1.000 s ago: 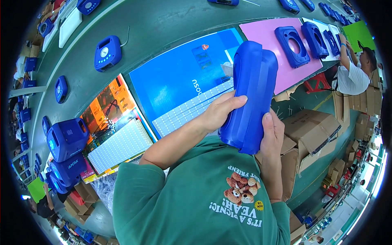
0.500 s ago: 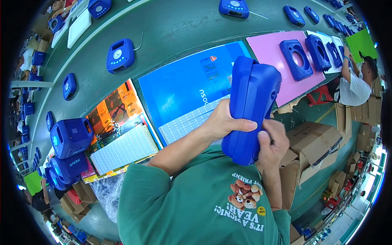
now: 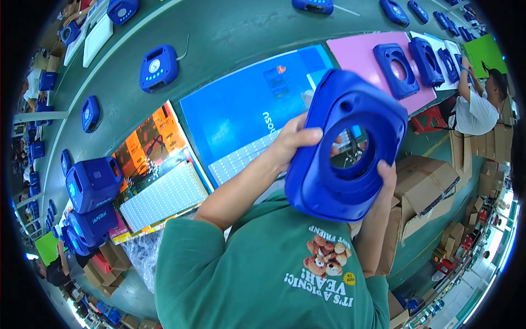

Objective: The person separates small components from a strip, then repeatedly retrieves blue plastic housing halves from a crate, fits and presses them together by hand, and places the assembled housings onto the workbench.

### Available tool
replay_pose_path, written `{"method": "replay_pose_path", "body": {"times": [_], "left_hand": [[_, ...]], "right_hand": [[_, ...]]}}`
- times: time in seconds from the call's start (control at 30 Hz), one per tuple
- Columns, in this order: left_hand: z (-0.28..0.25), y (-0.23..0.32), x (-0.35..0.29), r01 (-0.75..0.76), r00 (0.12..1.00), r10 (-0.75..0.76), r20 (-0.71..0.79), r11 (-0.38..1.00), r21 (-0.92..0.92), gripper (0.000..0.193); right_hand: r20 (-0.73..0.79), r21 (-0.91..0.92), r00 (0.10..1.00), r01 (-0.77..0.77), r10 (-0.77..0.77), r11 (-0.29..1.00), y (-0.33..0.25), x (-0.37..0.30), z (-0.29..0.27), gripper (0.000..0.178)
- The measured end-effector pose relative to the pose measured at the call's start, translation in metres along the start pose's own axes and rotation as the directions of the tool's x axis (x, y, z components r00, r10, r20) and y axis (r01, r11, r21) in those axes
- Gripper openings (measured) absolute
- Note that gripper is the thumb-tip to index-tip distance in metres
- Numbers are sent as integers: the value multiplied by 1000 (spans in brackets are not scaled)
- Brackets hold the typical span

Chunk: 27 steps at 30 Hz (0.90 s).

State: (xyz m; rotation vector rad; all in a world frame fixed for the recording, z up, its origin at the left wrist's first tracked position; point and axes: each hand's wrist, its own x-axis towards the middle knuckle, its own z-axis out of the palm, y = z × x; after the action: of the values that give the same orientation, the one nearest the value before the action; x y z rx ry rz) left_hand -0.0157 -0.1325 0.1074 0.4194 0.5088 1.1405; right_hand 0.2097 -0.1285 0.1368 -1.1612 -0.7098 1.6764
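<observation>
Up close to the camera, a blue plastic housing (image 3: 345, 148) with a large round hole through its middle is held above the person's chest, its broad face turned toward the lens and tilted a little to the right. The left hand (image 3: 290, 143) grips its left edge, thumb laid over the front face and fingers wrapped behind. The right hand (image 3: 385, 176) holds the lower right edge, fingertips curled onto the rim; most of that hand is hidden behind the housing. Through the hole a strip of the blue sheet (image 3: 246, 115) on the green workbench (image 3: 230, 33) shows. That sheet lies just beyond the hands, with a pink sheet (image 3: 361, 52) beside it on the right carrying two more blue housings (image 3: 395, 68) of the same kind. To the left of the blue sheet lies an orange printed sheet (image 3: 153, 137), and further left stand blue box-shaped units (image 3: 93, 183) at the bench edge. A flat blue device (image 3: 159, 67) with a round white dial rests alone on the green surface farther up. Open cardboard boxes (image 3: 433, 181) sit to the right, below the bench. At the far right another person (image 3: 476, 109) in a white shirt reaches toward the bench.
</observation>
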Motion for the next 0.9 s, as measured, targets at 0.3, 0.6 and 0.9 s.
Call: {"method": "replay_pose_path", "body": {"times": [0.3,0.6,0.9], "left_hand": [[3,-5,-12,-93,994,108,-37,956,277,72],[10,-15,-4,-289,946,325,12,823,489,87],[-17,-8,-17,-204,974,227,13,846,493,88]], "right_hand": [[192,-395,928,370,-318,841,-13,-17,3,90],[738,-650,591,494,-325,-578,-36,-11,96,90],[492,-848,693,518,-528,-111,-41,-3,51,88]]}}
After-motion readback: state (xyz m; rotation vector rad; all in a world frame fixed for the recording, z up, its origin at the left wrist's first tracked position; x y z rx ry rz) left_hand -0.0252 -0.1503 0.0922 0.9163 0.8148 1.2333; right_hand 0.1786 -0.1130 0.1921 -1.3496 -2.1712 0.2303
